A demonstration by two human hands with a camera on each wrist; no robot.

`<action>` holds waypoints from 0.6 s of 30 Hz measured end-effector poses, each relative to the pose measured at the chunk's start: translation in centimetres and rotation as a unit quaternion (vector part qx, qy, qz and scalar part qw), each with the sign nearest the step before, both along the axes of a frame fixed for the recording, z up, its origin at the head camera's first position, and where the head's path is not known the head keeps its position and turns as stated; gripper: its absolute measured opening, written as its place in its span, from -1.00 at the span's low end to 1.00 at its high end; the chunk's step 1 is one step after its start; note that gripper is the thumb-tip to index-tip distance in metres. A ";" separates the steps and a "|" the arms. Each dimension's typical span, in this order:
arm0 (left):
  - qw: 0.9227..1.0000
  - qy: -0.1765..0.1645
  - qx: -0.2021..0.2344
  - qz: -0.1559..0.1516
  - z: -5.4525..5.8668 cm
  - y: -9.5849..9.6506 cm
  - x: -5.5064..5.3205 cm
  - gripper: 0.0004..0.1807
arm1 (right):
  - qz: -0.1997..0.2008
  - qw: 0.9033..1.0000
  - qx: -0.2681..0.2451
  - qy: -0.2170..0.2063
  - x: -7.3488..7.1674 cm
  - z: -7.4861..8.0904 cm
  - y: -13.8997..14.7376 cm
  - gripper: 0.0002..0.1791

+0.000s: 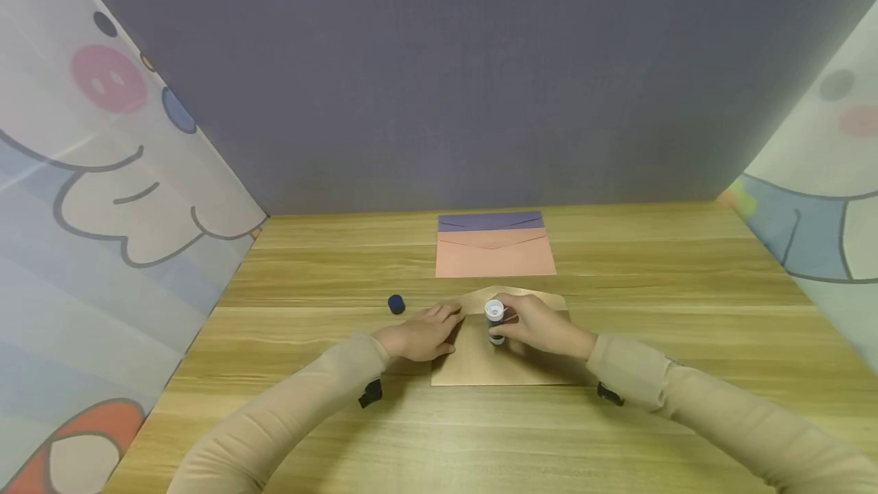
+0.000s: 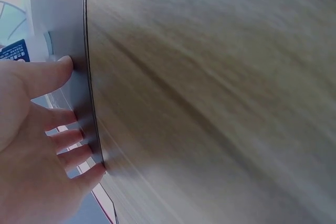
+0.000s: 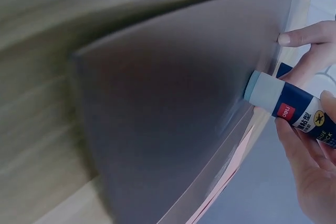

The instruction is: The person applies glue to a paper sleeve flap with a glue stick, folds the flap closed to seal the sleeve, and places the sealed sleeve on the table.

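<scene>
Here's the right hand (image 1: 536, 324), thumb and fingers pinching the glue stick (image 1: 495, 312), its lower end down at the brown envelope (image 1: 480, 366)! The left hand (image 1: 420, 335) rests at that envelope's left edge, fingers extended, the blue cap (image 1: 395, 304) near it on the table (image 1: 309, 280), while pink (image 1: 494, 259) and purple envelopes (image 1: 490, 219) lie farther back.

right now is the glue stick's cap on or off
Off: the dark blue cap sits apart on the table, left of the brown envelope, while the right hand holds the glue stick.
</scene>
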State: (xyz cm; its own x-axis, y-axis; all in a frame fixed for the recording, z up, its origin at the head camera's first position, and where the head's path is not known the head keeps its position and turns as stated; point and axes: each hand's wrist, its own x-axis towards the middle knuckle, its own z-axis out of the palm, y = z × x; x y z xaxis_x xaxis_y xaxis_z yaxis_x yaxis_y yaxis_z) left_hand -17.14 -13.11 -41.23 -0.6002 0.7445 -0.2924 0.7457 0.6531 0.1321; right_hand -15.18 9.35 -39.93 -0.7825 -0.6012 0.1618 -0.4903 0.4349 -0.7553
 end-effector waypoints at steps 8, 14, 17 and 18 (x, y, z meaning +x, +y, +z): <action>1.000 -0.007 -0.005 0.010 -0.1 0.1 0.0 -0.36 | 0.010 1.000 0.001 0.009 -0.2 -0.1 -1.2 -0.77; 1.000 -0.008 -0.003 0.016 -0.1 0.2 0.0 -0.36 | 0.010 1.000 0.006 0.008 -0.3 0.0 -1.6 -0.78; 1.000 -0.007 0.000 0.015 0.0 0.2 0.0 -0.36 | 0.006 1.000 0.011 0.012 -0.2 0.0 -1.7 -0.78; 1.000 -0.006 0.000 0.014 0.0 0.2 0.1 -0.36 | 0.004 1.000 0.013 0.014 -0.2 -0.1 -1.7 -0.78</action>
State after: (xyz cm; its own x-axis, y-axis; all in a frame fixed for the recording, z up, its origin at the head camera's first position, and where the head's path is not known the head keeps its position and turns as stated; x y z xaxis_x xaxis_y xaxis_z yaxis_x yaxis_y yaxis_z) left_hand -17.07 -12.93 -41.22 -0.6179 0.7267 -0.3001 0.7250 0.6743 0.1402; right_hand -15.36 7.63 -40.00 -0.7735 -0.6113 0.1674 -0.5138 0.4502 -0.7303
